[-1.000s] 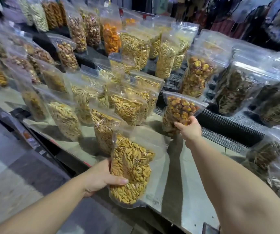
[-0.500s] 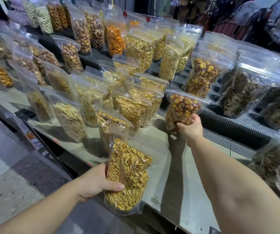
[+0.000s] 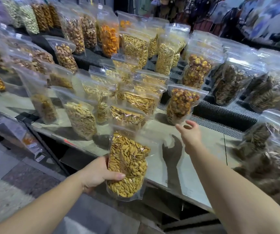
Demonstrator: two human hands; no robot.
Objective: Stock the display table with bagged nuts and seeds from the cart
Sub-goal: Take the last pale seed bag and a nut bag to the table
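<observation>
My left hand (image 3: 98, 173) grips a clear bag of pale yellow seeds (image 3: 129, 164), held upright over the front edge of the metal display table (image 3: 201, 168). A clear bag of round brown-orange nuts (image 3: 180, 103) stands on the table by itself. My right hand (image 3: 190, 135) hovers just below and in front of that bag, fingers apart, holding nothing. Its shadow falls on the tabletop.
Several standing bags of seeds (image 3: 81, 117) and nuts (image 3: 66, 56) crowd the table's left and back tiers. Dark seed bags (image 3: 228, 85) fill the right side on a black mesh mat (image 3: 223, 114). Bare tabletop lies between my hands. The floor (image 3: 9, 179) is lower left.
My right hand has let go of the bag of brown-orange nuts and drawn back a little with fingers spread. My left hand still holds the seed bag, slightly lower.
</observation>
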